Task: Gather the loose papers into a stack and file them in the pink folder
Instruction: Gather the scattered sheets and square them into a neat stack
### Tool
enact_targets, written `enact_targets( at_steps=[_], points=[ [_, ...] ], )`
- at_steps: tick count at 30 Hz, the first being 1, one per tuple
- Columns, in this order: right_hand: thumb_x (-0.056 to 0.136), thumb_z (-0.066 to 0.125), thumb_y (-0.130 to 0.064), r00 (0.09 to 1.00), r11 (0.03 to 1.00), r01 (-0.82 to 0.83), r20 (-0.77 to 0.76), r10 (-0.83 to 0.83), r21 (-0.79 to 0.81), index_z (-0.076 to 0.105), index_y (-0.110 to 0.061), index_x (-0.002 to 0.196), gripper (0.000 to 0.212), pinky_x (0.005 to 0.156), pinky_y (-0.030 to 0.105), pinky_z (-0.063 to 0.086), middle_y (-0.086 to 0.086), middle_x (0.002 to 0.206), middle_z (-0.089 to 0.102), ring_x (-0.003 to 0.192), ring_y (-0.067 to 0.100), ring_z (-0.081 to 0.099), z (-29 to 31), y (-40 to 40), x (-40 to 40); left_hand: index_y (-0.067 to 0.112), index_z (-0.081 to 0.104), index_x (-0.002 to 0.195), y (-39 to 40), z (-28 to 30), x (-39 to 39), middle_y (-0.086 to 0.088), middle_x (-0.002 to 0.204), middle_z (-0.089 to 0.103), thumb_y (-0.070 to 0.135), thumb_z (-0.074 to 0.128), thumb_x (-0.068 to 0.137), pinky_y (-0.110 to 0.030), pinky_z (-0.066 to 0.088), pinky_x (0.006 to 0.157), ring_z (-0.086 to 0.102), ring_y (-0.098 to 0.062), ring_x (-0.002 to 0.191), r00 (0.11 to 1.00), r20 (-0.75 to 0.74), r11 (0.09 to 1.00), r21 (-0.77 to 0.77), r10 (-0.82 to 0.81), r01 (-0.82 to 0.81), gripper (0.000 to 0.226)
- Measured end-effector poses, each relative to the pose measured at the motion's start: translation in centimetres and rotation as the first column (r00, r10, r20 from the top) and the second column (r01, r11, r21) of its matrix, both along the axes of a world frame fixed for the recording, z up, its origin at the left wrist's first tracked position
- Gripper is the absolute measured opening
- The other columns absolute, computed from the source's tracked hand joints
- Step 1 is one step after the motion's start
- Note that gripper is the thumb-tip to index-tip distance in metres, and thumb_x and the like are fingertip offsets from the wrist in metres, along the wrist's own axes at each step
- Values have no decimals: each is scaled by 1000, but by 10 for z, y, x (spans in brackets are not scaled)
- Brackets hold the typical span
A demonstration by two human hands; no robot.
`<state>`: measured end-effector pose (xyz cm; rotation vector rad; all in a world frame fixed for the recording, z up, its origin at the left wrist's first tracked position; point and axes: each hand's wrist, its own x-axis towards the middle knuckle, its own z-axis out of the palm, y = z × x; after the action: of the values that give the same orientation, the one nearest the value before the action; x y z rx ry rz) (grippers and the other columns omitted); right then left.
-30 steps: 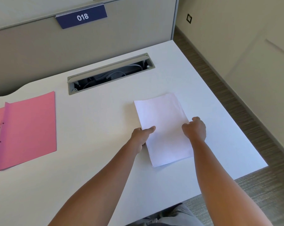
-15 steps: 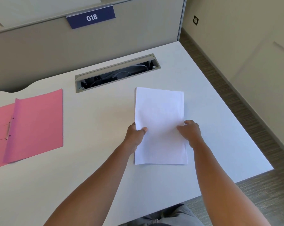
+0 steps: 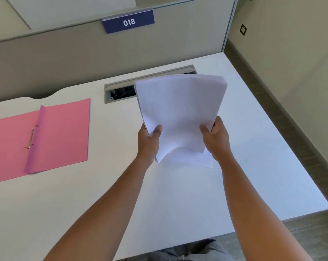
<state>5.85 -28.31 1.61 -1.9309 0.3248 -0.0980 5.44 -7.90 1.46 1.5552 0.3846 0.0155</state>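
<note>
A stack of white papers (image 3: 180, 112) is raised off the white desk (image 3: 84, 194), tilted up with its lower edge sagging near the desktop. My left hand (image 3: 150, 138) grips the stack's left edge, thumb on top. My right hand (image 3: 215, 136) grips its right edge the same way. The pink folder (image 3: 59, 132) lies open on the desk to the left, its metal fastener (image 3: 31, 137) showing along the spine fold. The folder is apart from the papers and both hands.
A grey cable tray slot (image 3: 119, 91) is set into the desk behind the papers, partly hidden by them. A grey partition with a blue "018" sign (image 3: 128, 22) backs the desk. The desk's right edge (image 3: 283, 129) drops to a carpeted floor.
The papers lay flat on the desk under both hands; now both hands have lifted the stack and tilted it upright. The view has shifted, showing more of the folder.
</note>
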Motion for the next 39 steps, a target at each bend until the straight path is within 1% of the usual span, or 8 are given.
enact_targets(
  at_steps=[5,8,15,21,24,28,31,39],
  points=[
    [89,53,-11,999,999,-2,50,0,45,43,-32,106,29,56,-2,37,-25,87,55,77,-19,53,5,14,-3,17,66,115,7,4,-1,7,104,75,13,69,92,-28,54,84,71,-10,91,999,42,1000,2,31,-31,24],
    [90,52,-9,999,999,-22,26,22,30,43,-26,103,23,55,1,38,-20,86,55,76,-10,55,2,17,-7,16,68,114,11,3,-6,6,103,77,16,80,83,-28,57,83,73,-11,95,999,28,999,-32,41,-40,33],
    [92,50,-9,997,998,-66,34,67,-7,42,-23,109,23,57,-3,37,-24,86,52,75,-26,49,-1,16,-9,15,67,121,14,1,-7,4,110,76,24,84,80,-29,57,87,72,-13,101,999,-9,999,-36,38,-39,46],
    [94,47,-13,998,994,-36,57,42,-106,42,-22,96,11,48,7,39,-16,77,55,63,2,53,0,11,-8,25,70,106,14,0,-5,11,98,77,26,81,82,-25,55,81,73,-5,90,1000,-18,999,38,5,-5,26],
    [91,49,-11,999,996,13,43,-9,-85,49,-26,103,19,50,5,37,-18,80,57,66,-5,54,1,6,-6,28,67,101,12,2,0,8,97,77,31,80,81,-31,59,80,74,-11,89,999,-30,994,101,-29,32,23],
    [87,48,-9,994,996,91,-62,-91,-8,53,-30,99,25,46,5,36,-18,81,59,67,-4,54,-4,-6,-8,18,64,116,9,-2,8,1,104,74,31,75,86,-42,59,88,72,-21,95,988,-135,985,145,-74,93,35],
    [86,47,-9,978,987,156,-147,-149,41,55,-28,97,24,51,17,40,-7,86,63,68,6,56,-13,-15,-9,17,59,134,10,-10,10,-3,112,73,23,71,90,-39,55,94,71,-21,104,970,-212,981,121,-122,150,46],
    [81,41,-5,940,974,218,-282,-193,58,57,-25,102,33,53,22,41,1,96,65,72,18,58,-30,-28,3,13,64,133,12,-35,15,-3,115,70,12,72,90,-28,52,89,67,-18,102,915,-372,973,104,-155,207,44]
  ],
)
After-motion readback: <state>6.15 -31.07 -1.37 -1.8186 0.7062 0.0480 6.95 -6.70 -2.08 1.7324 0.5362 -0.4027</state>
